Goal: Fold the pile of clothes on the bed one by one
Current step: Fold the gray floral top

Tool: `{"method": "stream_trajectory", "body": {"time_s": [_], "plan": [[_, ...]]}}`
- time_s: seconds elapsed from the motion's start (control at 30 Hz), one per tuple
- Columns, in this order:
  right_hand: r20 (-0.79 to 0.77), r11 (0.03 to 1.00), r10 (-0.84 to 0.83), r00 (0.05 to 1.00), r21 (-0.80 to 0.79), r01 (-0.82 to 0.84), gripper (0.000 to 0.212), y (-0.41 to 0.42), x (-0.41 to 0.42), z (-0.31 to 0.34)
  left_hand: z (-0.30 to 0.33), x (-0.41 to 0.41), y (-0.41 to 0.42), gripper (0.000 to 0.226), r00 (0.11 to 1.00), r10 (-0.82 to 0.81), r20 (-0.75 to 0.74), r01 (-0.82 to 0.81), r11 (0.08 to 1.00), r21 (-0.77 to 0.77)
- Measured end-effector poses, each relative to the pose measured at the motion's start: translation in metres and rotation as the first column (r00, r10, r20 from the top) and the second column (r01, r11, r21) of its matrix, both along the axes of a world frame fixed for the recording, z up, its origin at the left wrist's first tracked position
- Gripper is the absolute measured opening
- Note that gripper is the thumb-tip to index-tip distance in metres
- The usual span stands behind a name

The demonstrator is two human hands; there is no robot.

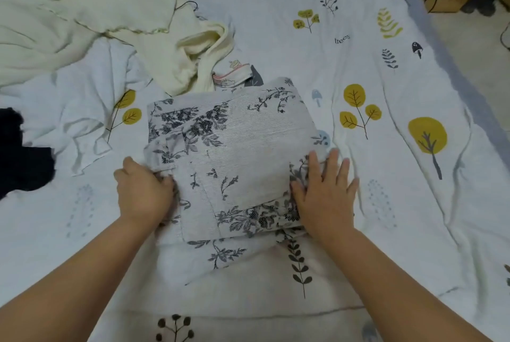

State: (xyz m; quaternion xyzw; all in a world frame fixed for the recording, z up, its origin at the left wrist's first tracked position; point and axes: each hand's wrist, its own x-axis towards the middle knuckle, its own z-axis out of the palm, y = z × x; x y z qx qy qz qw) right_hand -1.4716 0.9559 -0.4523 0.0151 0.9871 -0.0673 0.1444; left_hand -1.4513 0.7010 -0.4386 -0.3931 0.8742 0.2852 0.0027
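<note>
Nearest the head camera, both forearms reach forward over the bed (386, 93) to a grey floral garment (242, 148) lying in the middle of the printed cover, already folded down to a compact block with a looser layer trailing toward the person.

The left hand (143, 192) sits at the garment's left edge, fingers curled in and pinching the fabric there. The right hand (325, 192) lies flat on the right edge, fingers spread and straight, pressing the cloth down rather than gripping it.

So the garment lies directly between the two hands, each touching one side; its long axis runs away from the person, toward the pile. Neither hand is clearly nearer (both are on it), so the next fold or lift looks to need both together.

Beyond it, touching its far edge, a cream garment (110, 24) sprawls unfolded, with a small printed piece (234, 74) beside it, a white garment (82, 110) to the left, and a black garment (22, 154) at the left margin, all still to be folded, I judge.
</note>
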Motion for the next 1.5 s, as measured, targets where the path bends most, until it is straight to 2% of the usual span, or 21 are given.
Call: {"method": "stream_trajectory", "body": {"time_s": [0.07,0.13,0.2,0.23,0.33,0.4,0.47,0.53,0.6,0.67,0.77,0.93,1.0,1.07,1.1,1.17,1.2,1.27,1.33,1.4,1.5], "plan": [[0.112,0.999,0.012,0.994,0.042,-0.016,0.067,0.001,0.002,-0.01,-0.004,-0.001,0.007,0.071,0.968,-0.252,-0.003,0.246,0.946,-0.212],[0.151,1.0,0.024,0.988,0.012,-0.027,0.067,0.001,-0.002,-0.007,-0.01,-0.003,0.018,0.069,0.855,-0.519,0.01,0.483,0.788,-0.381],[0.106,1.0,0.007,0.994,-0.028,-0.004,0.069,0.004,-0.006,-0.001,-0.02,-0.004,0.024,0.069,0.77,-0.622,0.139,0.611,0.657,-0.441],[0.073,0.999,0.006,0.997,-0.039,-0.003,0.069,0.007,-0.005,-0.002,-0.024,-0.004,0.023,0.069,0.76,-0.613,0.216,0.64,0.646,-0.416],[0.086,0.995,0.072,0.994,-0.068,-0.066,0.072,0.016,0.005,-0.013,-0.039,-0.001,0.014,0.074,0.782,-0.45,0.432,0.587,0.765,-0.265],[0.112,0.996,0.085,0.99,-0.043,-0.081,0.075,0.019,0.006,-0.017,-0.037,0.0,0.014,0.079,0.771,-0.4,0.496,0.569,0.782,-0.254],[0.119,0.999,0.05,0.992,-0.014,-0.049,0.075,0.016,0.0,-0.012,-0.027,-0.004,0.022,0.081,0.799,-0.397,0.451,0.56,0.764,-0.319],[0.021,0.999,0.031,0.999,-0.042,-0.03,0.073,0.002,-0.005,-0.001,-0.017,-0.013,0.033,0.082,0.83,-0.461,0.313,0.555,0.738,-0.385],[-0.132,0.993,0.074,0.988,-0.078,-0.085,0.074,-0.02,-0.005,0.003,-0.015,-0.018,0.043,0.08,0.771,-0.578,0.267,0.634,0.661,-0.401],[-0.166,0.977,0.191,0.968,-0.059,-0.203,0.07,-0.039,0.003,-0.01,-0.028,-0.017,0.05,0.075,0.698,-0.658,0.284,0.711,0.586,-0.39],[-0.1,0.94,0.338,0.936,-0.017,-0.341,0.063,-0.047,0.016,-0.033,-0.051,-0.01,0.049,0.079,0.652,-0.67,0.355,0.758,0.581,-0.297],[-0.082,0.945,0.327,0.942,-0.001,-0.328,0.061,-0.046,0.012,-0.039,-0.051,-0.019,0.05,0.068,0.591,-0.648,0.48,0.788,0.59,-0.175],[-0.073,0.946,0.322,0.944,-0.014,-0.324,0.06,-0.047,0.007,-0.031,-0.039,-0.023,0.049,0.07,0.564,-0.679,0.47,0.805,0.58,-0.129],[-0.112,0.952,0.292,0.95,-0.062,-0.3,0.058,-0.043,0.0,-0.02,-0.024,-0.019,0.041,0.067,0.607,-0.721,0.335,0.791,0.589,-0.166],[-0.163,0.959,0.245,0.956,-0.103,-0.264,0.055,-0.039,-0.006,-0.014,-0.017,-0.015,0.034,0.061,0.65,-0.728,0.219,0.759,0.604,-0.244],[-0.237,0.977,0.101,0.966,-0.159,-0.141,0.053,-0.03,-0.019,0.003,-0.012,-0.004,0.019,0.054,0.732,-0.679,0.056,0.643,0.662,-0.385],[-0.217,0.986,0.047,0.975,-0.147,-0.08,0.055,-0.025,-0.026,0.009,-0.012,0.003,0.011,0.055,0.792,-0.61,0.022,0.565,0.719,-0.404],[-0.1,0.991,-0.057,0.993,-0.126,0.045,0.06,-0.017,-0.039,0.015,-0.008,0.014,0.001,0.064,0.917,-0.396,0.042,0.39,0.874,-0.29],[0.001,0.979,-0.144,0.99,-0.148,0.143,0.064,-0.013,-0.047,0.016,-0.006,0.02,-0.003,0.073,0.974,-0.18,0.138,0.19,0.98,-0.059],[0.087,0.962,-0.173,0.981,-0.2,0.188,0.066,-0.01,-0.052,0.015,-0.01,0.022,-0.007,0.076,0.976,-0.114,0.188,0.094,0.989,0.113],[0.181,0.935,-0.178,0.967,-0.276,0.224,0.071,-0.006,-0.057,0.016,-0.015,0.021,-0.005,0.073,0.983,-0.132,0.126,0.107,0.976,0.192]]}}
